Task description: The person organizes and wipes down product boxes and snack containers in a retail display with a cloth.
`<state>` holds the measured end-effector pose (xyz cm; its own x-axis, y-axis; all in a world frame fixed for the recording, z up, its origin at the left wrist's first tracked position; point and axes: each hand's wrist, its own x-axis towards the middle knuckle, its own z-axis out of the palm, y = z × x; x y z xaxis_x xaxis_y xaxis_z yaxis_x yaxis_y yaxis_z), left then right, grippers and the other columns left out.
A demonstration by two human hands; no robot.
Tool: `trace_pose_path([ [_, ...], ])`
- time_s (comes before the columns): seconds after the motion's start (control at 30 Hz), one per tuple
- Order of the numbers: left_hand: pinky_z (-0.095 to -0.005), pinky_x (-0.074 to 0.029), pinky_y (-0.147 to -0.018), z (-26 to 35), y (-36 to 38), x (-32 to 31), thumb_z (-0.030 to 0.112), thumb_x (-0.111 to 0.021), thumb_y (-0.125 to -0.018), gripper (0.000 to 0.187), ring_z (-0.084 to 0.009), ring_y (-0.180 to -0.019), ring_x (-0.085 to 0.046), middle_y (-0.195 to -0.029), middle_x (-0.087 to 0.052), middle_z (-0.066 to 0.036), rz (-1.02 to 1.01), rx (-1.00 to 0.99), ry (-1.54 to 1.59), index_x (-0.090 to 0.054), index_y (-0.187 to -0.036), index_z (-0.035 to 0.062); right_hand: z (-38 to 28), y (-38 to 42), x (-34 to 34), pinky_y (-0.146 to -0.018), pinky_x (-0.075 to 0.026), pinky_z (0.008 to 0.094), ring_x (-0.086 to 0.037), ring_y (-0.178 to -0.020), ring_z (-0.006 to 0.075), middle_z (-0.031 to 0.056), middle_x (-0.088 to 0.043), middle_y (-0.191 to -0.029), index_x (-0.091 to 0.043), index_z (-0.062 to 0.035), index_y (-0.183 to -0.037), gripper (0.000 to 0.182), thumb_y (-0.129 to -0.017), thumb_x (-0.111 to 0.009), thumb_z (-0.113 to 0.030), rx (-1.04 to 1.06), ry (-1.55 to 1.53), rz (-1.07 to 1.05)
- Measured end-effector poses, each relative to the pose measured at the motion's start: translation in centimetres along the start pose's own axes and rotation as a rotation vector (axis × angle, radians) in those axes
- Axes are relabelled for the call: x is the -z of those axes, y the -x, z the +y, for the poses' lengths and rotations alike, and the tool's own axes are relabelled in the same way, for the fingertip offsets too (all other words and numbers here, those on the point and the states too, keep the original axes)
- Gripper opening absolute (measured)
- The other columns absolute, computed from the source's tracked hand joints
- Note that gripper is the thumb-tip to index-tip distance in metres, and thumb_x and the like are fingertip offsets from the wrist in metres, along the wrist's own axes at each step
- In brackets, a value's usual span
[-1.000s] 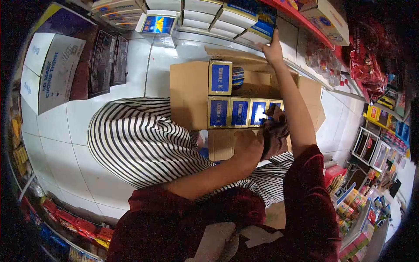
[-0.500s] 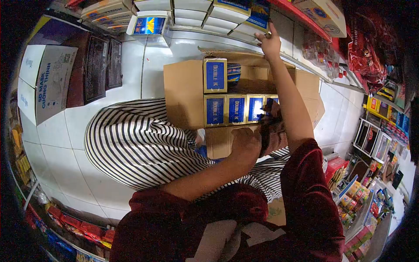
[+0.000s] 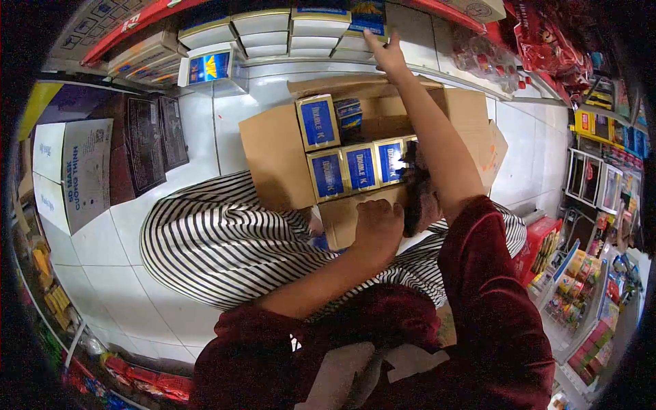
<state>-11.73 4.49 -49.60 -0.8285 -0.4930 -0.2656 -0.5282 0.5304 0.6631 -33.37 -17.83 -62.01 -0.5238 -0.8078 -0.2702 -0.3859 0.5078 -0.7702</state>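
Observation:
My right hand (image 3: 387, 56) is stretched out to the shelf with its fingers apart. Its fingertip is at the front edge of a blue box (image 3: 367, 22) at the end of the stacked boxes. Curled fingers close my left hand (image 3: 380, 222), low against the near flap (image 3: 338, 222) of an open cardboard carton; what it grips, if anything, is hidden. Inside the carton stand several blue and gold "Double K" boxes (image 3: 361, 167), with one more (image 3: 318, 123) behind them. Dark hair covers the row's right end.
Stacks of white-sided boxes (image 3: 260, 34) line the low shelf. A blue-fronted box (image 3: 210, 68) stands before them on the tiled floor (image 3: 239, 109). Mask cartons (image 3: 89, 164) are at left. Clear bottles (image 3: 488, 61) and red bags (image 3: 547, 51) sit at right.
My right hand's bent fingers have straightened and spread at the blue box. My left hand remains by the carton flap. The whole view has shifted and tilted slightly.

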Motion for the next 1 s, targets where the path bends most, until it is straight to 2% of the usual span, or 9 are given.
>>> trace_pose_path([
  [0.23, -0.0452, -0.041, -0.069, -0.4, 0.1, -0.4, 0.015, -0.052, -0.074, 0.028, -0.0316, -0.078, -0.055, -0.079, -0.057, -0.015, 0.000, -0.053, -0.082, -0.054, -0.098, 0.0002, -2.8, 2.6, 1.3, -0.085, -0.038, 0.0404, -0.044, -0.107, 0.0280, 0.0161, -0.043, -0.121, -0.031, -0.0046, -0.125, 0.072, -0.076, -0.056, -0.051, 0.115, -0.210, -0.214],
  [0.33, -0.0454, -0.040, -0.071, 0.0, -0.1, -0.2, 0.012, -0.050, -0.074, 0.028, -0.0301, -0.080, -0.056, -0.080, -0.058, -0.014, -0.039, -0.022, -0.050, -0.056, -0.099, 0.0002, 0.8, -0.7, -0.3, -0.084, -0.038, 0.0360, -0.048, -0.098, 0.0283, 0.0167, -0.046, -0.115, -0.035, -0.0042, -0.122, 0.061, -0.078, -0.058, -0.041, 0.225, -0.154, -0.091],
  [0.43, -0.0467, -0.041, -0.073, 1.0, -0.3, 3.6, 0.012, -0.050, -0.075, 0.029, -0.0311, -0.080, -0.056, -0.082, -0.058, -0.016, -0.163, 0.148, 0.121, -0.056, -0.100, -0.0004, -0.6, 3.8, -0.6, -0.084, -0.037, 0.0320, -0.046, -0.094, 0.0284, 0.0165, -0.047, -0.107, -0.038, -0.0027, -0.118, 0.050, -0.079, -0.059, -0.026, 0.758, 0.267, 0.491],
  [0.57, -0.0468, -0.041, -0.080, -0.7, 0.2, -2.3, 0.014, -0.045, -0.080, 0.045, -0.0351, -0.092, -0.053, -0.097, -0.054, -0.024, 0.044, -0.126, -0.086, -0.036, -0.119, -0.0067, -1.8, 11.8, 0.6, -0.082, -0.039, 0.0344, -0.045, -0.100, 0.0270, 0.0140, -0.047, -0.105, -0.051, -0.0018, -0.099, 0.029, -0.074, -0.060, -0.014, 0.638, 0.211, 0.044],
  [0.63, -0.0468, -0.039, -0.083, -0.7, 0.2, -2.3, 0.013, -0.043, -0.081, 0.042, -0.0358, -0.093, -0.052, -0.101, -0.052, -0.025, -0.170, -0.092, 0.044, -0.038, -0.118, -0.0058, 0.5, 12.2, -0.4, -0.079, -0.042, 0.0355, -0.050, -0.095, 0.0273, 0.0139, -0.050, -0.099, -0.056, -0.0022, -0.090, 0.022, -0.072, -0.060, -0.014, 0.856, 0.382, -0.076],
  [0.77, -0.0472, -0.038, -0.086, -0.4, -0.7, 0.6, 0.011, -0.043, -0.080, 0.038, -0.0366, -0.096, -0.050, -0.108, -0.049, -0.025, -0.528, -0.069, 0.037, -0.042, -0.115, -0.0032, -2.5, 12.1, -1.1, -0.067, -0.048, 0.0361, -0.059, -0.075, 0.0300, 0.0158, -0.057, -0.088, -0.061, -0.0028, -0.077, 0.014, -0.072, -0.055, -0.014, 0.574, 0.649, -0.066],
  [0.83, -0.0472, -0.039, -0.081, 0.0, 0.6, -1.0, 0.014, -0.049, -0.074, 0.041, -0.0339, -0.088, -0.053, -0.096, -0.053, -0.022, 0.051, -0.135, -0.085, -0.047, -0.112, -0.0012, -3.8, 12.1, -1.5, -0.062, -0.049, 0.0357, -0.060, -0.068, 0.0303, 0.0166, -0.058, -0.086, -0.062, -0.0036, -0.074, 0.014, -0.072, -0.053, -0.014, 0.535, 0.862, -0.044],
  [0.9, -0.0472, -0.039, -0.078, -0.2, 0.5, -1.1, 0.017, -0.052, -0.072, 0.043, -0.0327, -0.084, -0.054, -0.091, -0.056, -0.020, 0.229, -0.154, -0.137, -0.050, -0.111, -0.0002, -5.4, 12.2, -1.1, -0.059, -0.049, 0.0357, -0.061, -0.066, 0.0287, 0.0169, -0.059, -0.086, -0.062, -0.0042, -0.073, 0.016, -0.074, -0.050, -0.014, 0.640, 0.932, -0.168],
  [1.0, -0.0461, -0.040, -0.076, -0.1, -0.7, 0.1, 0.019, -0.052, -0.073, 0.043, -0.0326, -0.083, -0.054, -0.092, -0.056, -0.019, -0.046, -0.091, -0.091, -0.050, -0.112, -0.0002, -6.2, 13.2, -2.0, -0.057, -0.049, 0.0363, -0.062, -0.068, 0.0255, 0.0137, -0.061, -0.085, -0.063, -0.0066, -0.073, 0.018, -0.076, -0.048, -0.016, 0.553, 0.995, -0.315],
])
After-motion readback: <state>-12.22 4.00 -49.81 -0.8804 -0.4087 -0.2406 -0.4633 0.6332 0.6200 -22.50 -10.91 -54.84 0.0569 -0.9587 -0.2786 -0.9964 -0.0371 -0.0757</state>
